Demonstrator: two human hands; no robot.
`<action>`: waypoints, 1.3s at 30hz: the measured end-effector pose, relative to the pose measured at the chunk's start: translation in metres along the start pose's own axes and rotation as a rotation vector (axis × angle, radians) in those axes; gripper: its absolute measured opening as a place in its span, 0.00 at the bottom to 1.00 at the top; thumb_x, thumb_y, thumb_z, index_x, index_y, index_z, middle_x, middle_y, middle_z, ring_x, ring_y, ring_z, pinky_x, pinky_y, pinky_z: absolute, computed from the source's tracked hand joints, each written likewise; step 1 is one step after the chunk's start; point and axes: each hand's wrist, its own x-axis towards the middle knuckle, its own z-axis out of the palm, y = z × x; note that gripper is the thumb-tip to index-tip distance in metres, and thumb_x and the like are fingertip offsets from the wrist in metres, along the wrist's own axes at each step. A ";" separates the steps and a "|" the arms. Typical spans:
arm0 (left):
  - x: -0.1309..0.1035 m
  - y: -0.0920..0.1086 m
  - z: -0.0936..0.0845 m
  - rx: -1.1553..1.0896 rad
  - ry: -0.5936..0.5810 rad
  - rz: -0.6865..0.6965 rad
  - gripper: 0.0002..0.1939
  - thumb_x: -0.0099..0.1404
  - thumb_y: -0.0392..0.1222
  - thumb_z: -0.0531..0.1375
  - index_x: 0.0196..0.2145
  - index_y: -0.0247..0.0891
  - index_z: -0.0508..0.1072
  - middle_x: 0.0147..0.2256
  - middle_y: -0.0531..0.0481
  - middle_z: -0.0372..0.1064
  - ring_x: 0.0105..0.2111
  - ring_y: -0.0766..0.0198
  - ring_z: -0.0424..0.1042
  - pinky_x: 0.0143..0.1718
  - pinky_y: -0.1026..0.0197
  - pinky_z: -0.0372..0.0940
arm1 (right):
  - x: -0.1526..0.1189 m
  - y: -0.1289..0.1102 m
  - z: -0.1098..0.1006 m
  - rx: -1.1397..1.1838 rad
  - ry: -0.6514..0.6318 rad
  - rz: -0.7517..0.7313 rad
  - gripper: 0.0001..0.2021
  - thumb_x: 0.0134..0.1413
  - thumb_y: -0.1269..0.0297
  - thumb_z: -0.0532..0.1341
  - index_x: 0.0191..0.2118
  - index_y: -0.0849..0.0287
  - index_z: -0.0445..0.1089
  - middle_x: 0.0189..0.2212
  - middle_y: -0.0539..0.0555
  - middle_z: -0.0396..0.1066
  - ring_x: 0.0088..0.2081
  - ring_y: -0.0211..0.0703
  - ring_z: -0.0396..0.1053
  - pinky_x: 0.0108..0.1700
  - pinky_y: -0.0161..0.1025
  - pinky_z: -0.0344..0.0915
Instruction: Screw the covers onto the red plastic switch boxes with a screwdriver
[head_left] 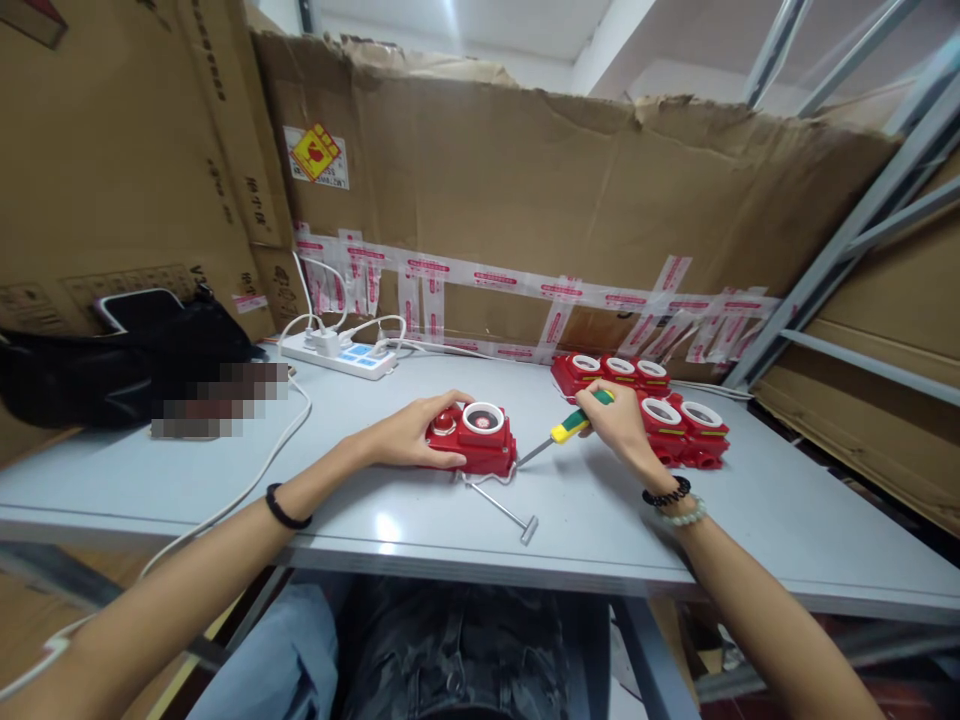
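My left hand (412, 432) is wrapped round the left end of a red box (487, 455), which has a round white-rimmed window and a red knob on top. In my right hand (616, 420) is a screwdriver (574, 424) with a green and yellow handle. Its shaft slants down to the left, and the tip is at the lower right corner of the red box. A white cord runs along the box's front edge. A small metal hammer-shaped tool (504, 505) lies in front of the box, joined to the cord.
More red boxes (701, 440) with white rings stand at the right, behind and beside my right hand. A white power strip (341, 355) with plugs and cables sits at the back left, near a black bag (187, 335). Cardboard (480, 180) walls the table's back.
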 end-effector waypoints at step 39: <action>-0.001 -0.002 0.001 -0.007 -0.014 -0.017 0.34 0.54 0.50 0.65 0.54 0.41 0.58 0.47 0.45 0.69 0.43 0.56 0.71 0.44 0.56 0.66 | -0.002 -0.003 0.001 0.039 0.021 0.061 0.05 0.39 0.67 0.59 0.20 0.60 0.62 0.11 0.46 0.64 0.13 0.40 0.68 0.11 0.27 0.58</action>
